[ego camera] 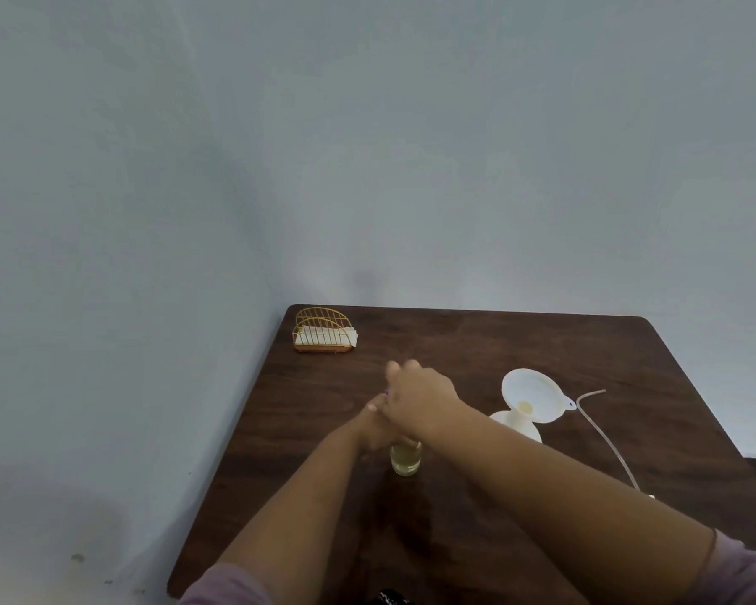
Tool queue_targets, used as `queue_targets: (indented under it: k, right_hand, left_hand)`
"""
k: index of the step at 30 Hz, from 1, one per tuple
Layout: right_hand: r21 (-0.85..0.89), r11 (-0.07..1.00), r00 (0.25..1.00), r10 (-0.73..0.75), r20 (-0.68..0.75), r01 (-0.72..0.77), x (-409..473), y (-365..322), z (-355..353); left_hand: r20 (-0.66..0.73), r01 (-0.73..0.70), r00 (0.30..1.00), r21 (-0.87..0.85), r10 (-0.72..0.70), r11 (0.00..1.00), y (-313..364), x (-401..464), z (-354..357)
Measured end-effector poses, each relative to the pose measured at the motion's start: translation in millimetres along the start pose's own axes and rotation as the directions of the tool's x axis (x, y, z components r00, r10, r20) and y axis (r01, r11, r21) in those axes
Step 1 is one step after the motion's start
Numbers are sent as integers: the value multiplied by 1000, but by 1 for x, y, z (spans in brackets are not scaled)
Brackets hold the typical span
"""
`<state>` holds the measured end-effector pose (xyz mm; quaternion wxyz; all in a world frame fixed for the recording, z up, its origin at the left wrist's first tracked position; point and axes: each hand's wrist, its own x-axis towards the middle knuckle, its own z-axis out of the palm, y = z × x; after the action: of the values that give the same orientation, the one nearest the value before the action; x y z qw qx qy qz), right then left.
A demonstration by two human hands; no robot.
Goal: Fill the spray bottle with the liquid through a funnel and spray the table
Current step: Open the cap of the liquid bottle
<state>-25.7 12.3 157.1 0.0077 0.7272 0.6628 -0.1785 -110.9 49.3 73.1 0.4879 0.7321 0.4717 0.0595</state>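
At the far left corner of the dark brown wooden counter (pixel 542 342) we see a gold wire napkin holder (pixel 324 331). Mid-counter, our left hand (pixel 374 430) grips the small clear spray bottle of yellowish liquid (pixel 406 459), fingers curled round it. Our right hand (pixel 415 397) covers its top; whether those fingers clamp anything we cannot tell. Right of them sits a white plastic funnel (pixel 531 397), then a thin tube (pixel 603 438).
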Motion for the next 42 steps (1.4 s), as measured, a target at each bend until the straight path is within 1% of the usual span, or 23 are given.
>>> queue_targets:
  k: [2,4,5,6,7,9,10,12,14,16,18,20,23,24,26,28,30,31,33,34,36,39,42]
  right_hand:
    - [-122,992,994,36,102,-23,0,-2,2]
    - [-233,968,972,-40,233,96,3,-4,-1]
    - [-260,947,957,-118,265,189,4,-2,-5]
    - [-244,937,946,-184,265,250,4,0,-8]
    - [-189,947,947,-211,244,260,4,2,-11]
    - [-72,976,971,-194,137,205,4,6,-9]
    - [-60,986,984,-151,95,157,3,6,-5]
    - [-111,991,995,-60,84,69,1,4,2]
    - [-226,966,984,-95,153,129,1,1,4]
    - [-300,927,966,-174,189,225,5,1,-1]
    - [-229,940,960,-213,181,252,4,5,-9]
    - [-77,980,972,-171,160,185,4,10,-11]
    - [-20,999,994,-36,100,38,1,10,-2]
    - [-76,996,994,-44,98,52,2,9,1]
    - [-229,956,974,-142,176,181,4,8,0]
    - [-252,925,944,-227,240,286,7,10,-3]
    - [-158,951,958,-242,153,266,8,13,-3]
    - [-116,966,972,-225,71,232,7,13,0]
    - [-124,979,984,-171,-46,164,7,13,7]
    - [-135,981,987,-150,-53,142,8,15,9]
    - [-87,979,983,-185,-13,184,10,21,7]
    - [159,949,961,-276,-6,273,6,39,-5]
    - [420,870,966,-231,-118,260,-5,57,-10]
  left_hand:
    - [0,-10,1000,-42,10,999,-5,-6,-5]
    - [-49,-14,999,-24,13,1000,-6,-1,-5]
    - [-76,-6,997,-24,5,1000,-6,1,-5]
    - [-98,-13,995,-11,12,1000,-8,2,-3]
    - [-99,-34,995,4,34,999,-9,2,-4]
    - [-37,-85,996,41,87,995,-10,3,-4]
    - [-7,-102,995,46,102,994,-10,2,-4]
    - [-10,-103,995,2,103,995,-10,1,-4]
    - [-11,-104,995,-7,104,995,-11,3,-2]
    - [-5,-133,991,45,134,990,-8,2,-3]
    - [14,-137,991,76,136,988,-10,5,-3]
    - [-13,-110,994,28,110,994,-12,7,-4]
    - [-12,-64,998,-40,64,997,-16,9,-4]
    - [-2,-53,999,-27,53,998,-16,8,-3]
    - [13,-45,999,2,45,999,-14,7,-2]
    - [17,-94,996,96,93,991,-11,8,-2]
    - [18,-111,994,176,109,978,-8,8,-3]
    - [29,-110,994,158,107,981,-8,8,-4]
    - [51,-113,992,32,112,993,-9,7,-4]
    - [44,-108,993,-5,108,994,-9,6,-4]
    - [14,-77,997,-82,79,994,-11,4,-4]
    - [10,-41,999,-233,44,972,-14,3,-1]
    - [-5,-70,997,-305,72,950,-18,1,0]
